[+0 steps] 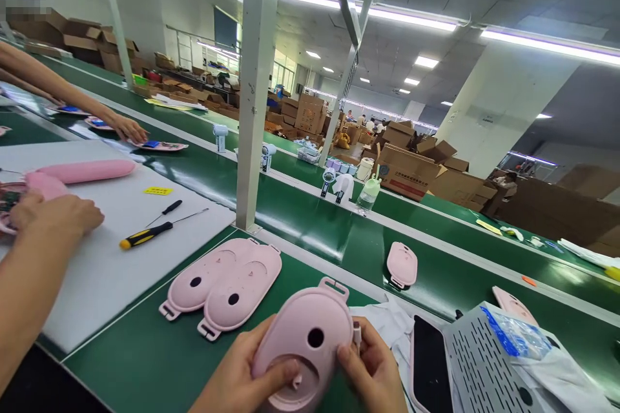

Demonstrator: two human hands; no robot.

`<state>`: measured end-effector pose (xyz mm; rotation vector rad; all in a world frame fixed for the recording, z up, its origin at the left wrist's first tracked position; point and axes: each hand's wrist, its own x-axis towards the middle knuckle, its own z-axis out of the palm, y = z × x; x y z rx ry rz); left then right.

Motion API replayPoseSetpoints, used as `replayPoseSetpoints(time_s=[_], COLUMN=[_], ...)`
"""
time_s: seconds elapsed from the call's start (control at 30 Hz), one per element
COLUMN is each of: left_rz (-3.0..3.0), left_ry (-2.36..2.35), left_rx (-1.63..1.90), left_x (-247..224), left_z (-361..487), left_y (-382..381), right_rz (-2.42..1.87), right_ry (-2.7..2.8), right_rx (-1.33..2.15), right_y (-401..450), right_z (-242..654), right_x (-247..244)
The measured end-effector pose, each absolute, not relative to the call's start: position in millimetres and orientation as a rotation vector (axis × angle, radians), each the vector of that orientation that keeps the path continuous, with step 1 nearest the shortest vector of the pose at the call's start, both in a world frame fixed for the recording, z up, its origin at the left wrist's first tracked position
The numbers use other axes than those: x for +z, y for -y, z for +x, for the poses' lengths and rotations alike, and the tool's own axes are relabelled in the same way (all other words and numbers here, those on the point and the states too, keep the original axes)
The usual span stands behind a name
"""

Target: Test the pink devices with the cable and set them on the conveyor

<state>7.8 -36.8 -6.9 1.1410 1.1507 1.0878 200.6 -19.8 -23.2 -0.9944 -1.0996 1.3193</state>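
Right at the bottom edge, both hands are up on a pink oval shell (305, 342). The left hand (237, 377) cups it from below and to the left, thumb laid across its lower face. The right hand (372, 371) pinches the right rim, fingers curled tight, with a small white piece caught between fingertips and shell. The shell sits tilted towards the camera, round hole in the middle, loop tab at the top.

Just beyond, two more pink shells (223, 284) lie overlapped on the green belt (145, 355), face up, tabs pointing near-left. To the right, a dark phone (429, 361) lies beside a grey slotted tray (477, 355); in the tray there's a clear bag (513, 335) with blue print, too small to read.

Left now: another person's hand (53, 216) rests closed over pink parts on a white mat (101, 258), with a yellow-handled screwdriver (145, 235) and a yellow label (157, 191) nearby, writing illegible.

Further out, a single pink shell (402, 264) rides the belt. Far left, a third arm stretches out, that hand (126, 128) flat by a pink board. At the back are open cardboard boxes (407, 171); one bears a red strip of print, not readable.
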Motion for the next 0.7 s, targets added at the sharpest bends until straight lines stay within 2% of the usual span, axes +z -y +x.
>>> replayPoseSetpoints(time_s=[0.17, 0.43, 0.7], left_rz=[1.540, 1.640, 1.699], left_ry=[-1.092, -1.014, -1.075], left_rx=[0.944, 0.907, 0.759], left_x=[-8, -18, -34], left_z=[13, 46, 78], left_y=[12, -29, -41], right_rz=[-1.001, -1.026, -1.248], right_ry=[0.983, 0.772, 0.564], right_rx=[1.316, 1.229, 1.215], right_y=[4, -8, -18], right_z=[193, 222, 259], right_x=[-26, -19, -39])
